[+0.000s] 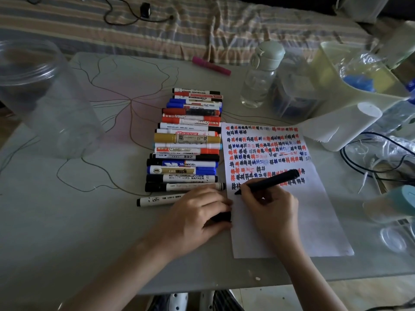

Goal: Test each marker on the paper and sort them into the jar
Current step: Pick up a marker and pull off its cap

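Note:
My right hand (271,207) grips an uncapped black marker (276,181) with its tip on the white paper (303,221), at the left end of the lowest row of marks. Rows of black, red and blue marks fill the paper's upper half. My left hand (197,218) rests at the paper's left edge and holds a black cap (221,216). A row of several markers (188,140) lies side by side left of the paper. A large clear plastic jar (45,97) stands at the far left of the table.
A pink marker (211,65) lies at the table's far edge. A clear water bottle (260,72), a pale green bin (350,86), a paper roll (341,129), cables (368,158) and plastic items crowd the right side. Striped bedding lies behind the table.

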Tool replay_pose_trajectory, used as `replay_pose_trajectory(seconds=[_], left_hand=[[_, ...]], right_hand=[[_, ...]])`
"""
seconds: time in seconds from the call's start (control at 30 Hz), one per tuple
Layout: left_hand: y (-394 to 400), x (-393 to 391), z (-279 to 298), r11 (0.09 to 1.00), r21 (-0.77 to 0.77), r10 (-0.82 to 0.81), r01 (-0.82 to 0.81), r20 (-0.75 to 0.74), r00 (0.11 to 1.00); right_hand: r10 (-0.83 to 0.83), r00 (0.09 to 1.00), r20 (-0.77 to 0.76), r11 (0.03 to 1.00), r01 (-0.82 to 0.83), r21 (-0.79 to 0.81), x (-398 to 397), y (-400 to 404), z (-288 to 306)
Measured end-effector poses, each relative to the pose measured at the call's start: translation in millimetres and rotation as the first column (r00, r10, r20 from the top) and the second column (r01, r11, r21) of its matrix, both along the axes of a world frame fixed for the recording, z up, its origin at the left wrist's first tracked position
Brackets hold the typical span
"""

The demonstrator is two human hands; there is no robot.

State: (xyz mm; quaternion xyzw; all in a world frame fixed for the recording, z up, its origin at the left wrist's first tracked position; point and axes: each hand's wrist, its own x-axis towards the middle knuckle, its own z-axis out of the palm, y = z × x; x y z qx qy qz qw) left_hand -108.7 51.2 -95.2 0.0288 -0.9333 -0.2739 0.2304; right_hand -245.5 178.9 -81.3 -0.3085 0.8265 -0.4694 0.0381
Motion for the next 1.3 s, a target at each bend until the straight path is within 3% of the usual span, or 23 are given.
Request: replay_pose_trajectory(seconds=[0.23, 0.83, 0.9, 0.97, 1.07, 1.2, 1.3], left_hand=[[0, 0, 0, 1.0, 0.002, -0.004, 0.004, 0.002, 1.0], [0, 0, 1, 1.0, -0.004, -0.002, 0.002, -0.017, 1.0], [1, -1, 2, 1.0, -0.02, -0.006, 0.006, -0.023, 1.0], [2, 0, 4, 1.0, -0.012, -0.018, 0.017, -0.021, 1.0], [-1, 6, 12, 0.997, 0.048, 0.054, -0.052, -0.047, 0.997], [-5, 23, 35, 0.955, 0.257, 0.173, -0.15, -0.067, 0.983], [5, 37, 48, 0.869, 0.458, 0.206, -0.189, 0.012, 0.978]], right_hand=[[-0.002, 0.999, -0.052, 1.0, 0.001, -0.016, 3, 0, 1], [-0.021, 1.0, -0.019, 1.0, 0.021, -0.007, 4, -1, 1], [-0.032, 0.999, 0.035, 0.999, 0.033, -0.019, 3, -1, 2], [-0.038, 0.981, 0.191, 0.994, 0.058, -0.096, 1, -2, 9], [0.079, 0.902, 0.425, 0.967, 0.035, -0.254, -4, 2, 35], [0.191, 0.861, 0.472, 0.95, -0.041, -0.31, 1, 25, 59], [0.242, 0.754, 0.61, 0.942, -0.033, -0.333, 25, 38, 65]])
